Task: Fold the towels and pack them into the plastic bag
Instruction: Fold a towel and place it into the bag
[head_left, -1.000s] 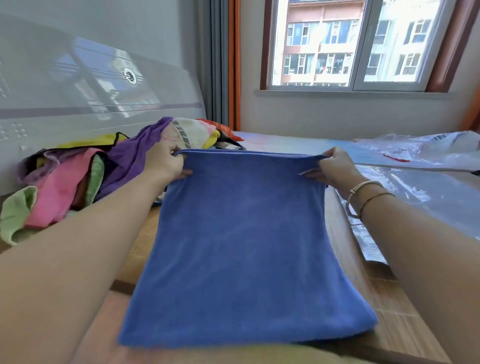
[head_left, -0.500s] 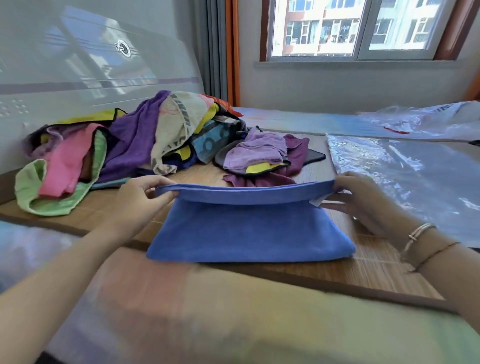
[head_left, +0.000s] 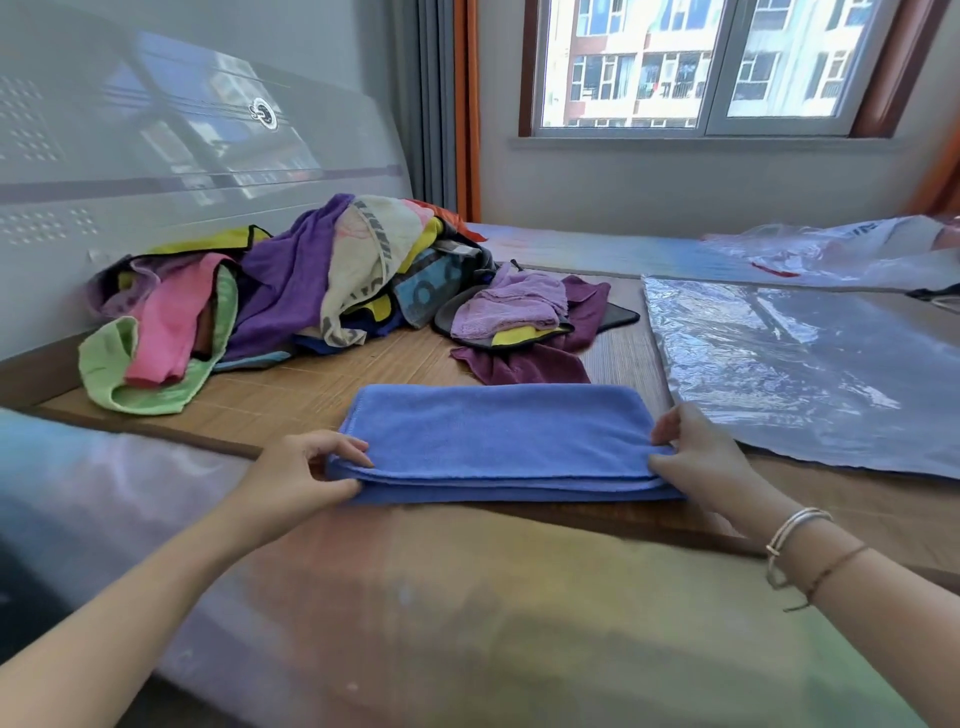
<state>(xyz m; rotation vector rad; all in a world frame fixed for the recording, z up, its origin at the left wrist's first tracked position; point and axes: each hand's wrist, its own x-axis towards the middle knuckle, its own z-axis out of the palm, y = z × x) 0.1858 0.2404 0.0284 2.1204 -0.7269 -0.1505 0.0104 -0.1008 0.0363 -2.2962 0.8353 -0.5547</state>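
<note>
towel: I see blue towel (head_left: 498, 439) folded, flat, near edge
left hand (head_left: 306, 475): pinching its left end
right hand (head_left: 696, 457): gripping its right end
bag (head_left: 800, 374): flat, right

Bare mat (head_left: 311, 384) between towel pile (head_left: 291, 291) and plastic bag (head_left: 779, 364).

My left hand (head_left: 306, 470) pinching the blue towel's (head_left: 498, 436) near left corner, thumb under, fingers curled on top, my right hand (head_left: 693, 457) gripping its right end, both forearms reaching forward

The blue towel (head_left: 498, 436) lies folded flat beside the clear plastic bag (head_left: 810, 364) spread out.
</note>
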